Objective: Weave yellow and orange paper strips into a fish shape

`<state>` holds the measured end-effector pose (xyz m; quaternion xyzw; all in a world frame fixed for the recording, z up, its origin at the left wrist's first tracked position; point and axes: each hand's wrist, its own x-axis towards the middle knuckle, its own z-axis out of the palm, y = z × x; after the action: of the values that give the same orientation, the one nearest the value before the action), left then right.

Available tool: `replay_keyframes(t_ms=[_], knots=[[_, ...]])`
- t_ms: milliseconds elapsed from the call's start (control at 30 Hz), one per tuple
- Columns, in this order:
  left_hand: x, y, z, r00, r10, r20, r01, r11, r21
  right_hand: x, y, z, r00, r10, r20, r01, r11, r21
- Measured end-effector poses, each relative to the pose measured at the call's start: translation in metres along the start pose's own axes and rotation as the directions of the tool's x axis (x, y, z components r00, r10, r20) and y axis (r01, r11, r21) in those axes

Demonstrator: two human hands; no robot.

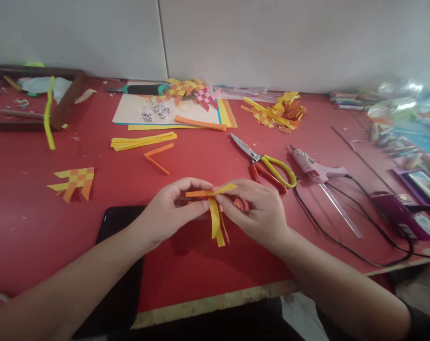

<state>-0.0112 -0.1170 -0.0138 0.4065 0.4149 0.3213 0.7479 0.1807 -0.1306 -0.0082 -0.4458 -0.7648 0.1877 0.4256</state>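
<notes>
Between my two hands, above the red table (186, 274), is a bundle of crossed yellow and orange paper strips (215, 220). My left hand (179, 203) pinches it from the left, thumb at the crossing. From the other side my right hand (255, 203) pinches the same strips near a yellow end that points up and right. Several strip ends hang down below the fingers; part of the crossing is hidden. A bent orange strip (158, 156) and a stack of yellow strips (144, 141) lie beyond my left hand. Scissors (259, 158) with red and yellow handles rest beyond my right hand.
A woven paper fish (76, 182) lies at the left, near a dark phone-like slab (120, 255). A pink glue gun (316, 168) with a looping black cord sits at the right. Paper scraps (284, 113), coloured sheets (120, 109) and a wooden frame (67, 97) are at the back.
</notes>
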Motion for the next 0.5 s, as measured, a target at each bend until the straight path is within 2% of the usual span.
replay_keyframes(t_ms=[133, 267, 400, 500], knots=[[0.0004, 0.0004, 0.0009, 1.000, -0.021, -0.001, 0.021, 1.000, -0.015, 0.0005, -0.0010, -0.0006, 1.000, 0.028, 0.009, -0.028, 1.000, -0.004], [-0.0001, 0.0017, 0.0012, 0.999, -0.037, -0.016, 0.037, 0.999, 0.000, -0.0005, -0.0006, 0.0010, 1.000, 0.003, 0.012, -0.003, 1.000, 0.002], [-0.0003, 0.0028, 0.0012, 0.999, -0.015, -0.036, 0.018, 0.995, 0.094, -0.0017, -0.0005, 0.0025, 1.000, -0.012, 0.024, 0.012, 1.000, 0.011], [-0.0002, 0.0039, 0.0012, 0.999, -0.001, -0.043, 0.007, 0.990, 0.143, -0.0008, -0.0011, 0.0017, 0.999, 0.019, 0.041, -0.020, 1.000, 0.008]])
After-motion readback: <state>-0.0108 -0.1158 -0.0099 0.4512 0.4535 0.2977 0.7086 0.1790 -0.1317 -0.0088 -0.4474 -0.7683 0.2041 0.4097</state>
